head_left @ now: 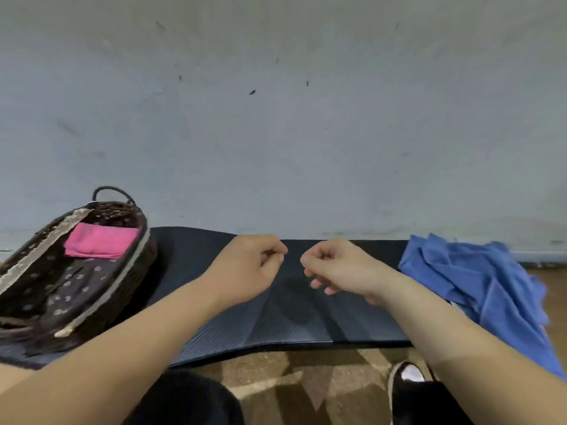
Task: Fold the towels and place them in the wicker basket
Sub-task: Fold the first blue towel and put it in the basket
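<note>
Head view is looking down over two bare forearms reaching forward from the bottom corners. Nearest the camera, a dark shoe with a pale rim point(408, 384) is showing at the lower right on a patterned brown floor point(276, 375), and a black clothed knee point(184, 400) is filling the lower middle.

Beyond these, a dark ribbed mat point(276, 326) is lying across the floor, its near edge running just past the knee. Both hands are hovering over the middle of the mat, close to each other but apart. The left hand point(248, 268) is curling loosely, thumb and forefinger tips pinching together with nothing visible between them. The right hand point(334, 268) is curling in the same loose way, its fingers bent inward and gripping nothing that can be seen.

On the left end of the mat, the wicker basket point(138, 271) is sitting tilted toward the camera, dark brown with a spotted fabric lining, a pale lace trim along its rim and a handle loop at its far end. A folded pink towel point(101, 240) is lying inside it, at the far end.

On the right end of the mat, a blue towel point(478, 280) is lying unfolded in a rumpled heap, spilling off the mat's edge onto the floor.

Farthest off, a pale grey wall point(276, 118) with small dark marks is rising behind the mat.
</note>
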`<action>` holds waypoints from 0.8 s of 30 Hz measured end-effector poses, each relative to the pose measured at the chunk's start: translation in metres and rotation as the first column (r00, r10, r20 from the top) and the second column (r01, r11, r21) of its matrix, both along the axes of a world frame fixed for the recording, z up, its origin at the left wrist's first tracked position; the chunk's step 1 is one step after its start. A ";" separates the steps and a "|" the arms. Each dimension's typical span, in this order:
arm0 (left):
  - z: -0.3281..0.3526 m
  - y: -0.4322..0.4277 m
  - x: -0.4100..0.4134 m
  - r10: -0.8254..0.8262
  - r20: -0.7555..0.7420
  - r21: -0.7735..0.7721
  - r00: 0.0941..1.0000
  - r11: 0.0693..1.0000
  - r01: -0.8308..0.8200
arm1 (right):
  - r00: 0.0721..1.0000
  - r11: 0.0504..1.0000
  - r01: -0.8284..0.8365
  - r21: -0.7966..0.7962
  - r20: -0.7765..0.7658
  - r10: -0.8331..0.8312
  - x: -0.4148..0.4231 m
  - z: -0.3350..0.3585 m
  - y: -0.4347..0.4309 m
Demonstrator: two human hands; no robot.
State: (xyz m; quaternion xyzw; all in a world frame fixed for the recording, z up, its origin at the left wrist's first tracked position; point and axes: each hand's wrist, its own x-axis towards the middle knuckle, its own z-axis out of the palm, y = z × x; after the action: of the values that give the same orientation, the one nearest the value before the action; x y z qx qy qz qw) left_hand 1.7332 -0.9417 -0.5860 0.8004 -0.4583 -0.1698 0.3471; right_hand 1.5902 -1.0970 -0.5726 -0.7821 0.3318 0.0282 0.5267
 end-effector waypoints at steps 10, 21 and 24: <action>-0.055 -0.113 -0.122 -0.157 -0.174 -0.006 0.972 0.987 0.159 | 0.949 0.882 0.238 -0.408 -0.097 -0.301 -0.131 -0.054 -0.138; -0.078 -0.160 -0.145 -0.147 -0.103 0.070 0.984 0.986 0.154 | 0.808 0.603 0.219 -0.767 -0.204 -0.553 -0.169 -0.100 -0.202; -0.078 -0.156 -0.145 -0.168 -0.051 0.064 0.984 0.983 0.171 | 0.857 0.547 0.227 -0.806 -0.102 -0.506 -0.161 -0.090 -0.192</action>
State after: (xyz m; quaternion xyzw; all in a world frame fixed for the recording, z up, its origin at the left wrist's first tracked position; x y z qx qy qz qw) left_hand 1.5879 -1.0977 -0.6641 0.7658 -0.5106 -0.2324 0.3144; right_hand 1.4295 -1.2894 -0.6622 -0.8254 0.5506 -0.1008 0.0735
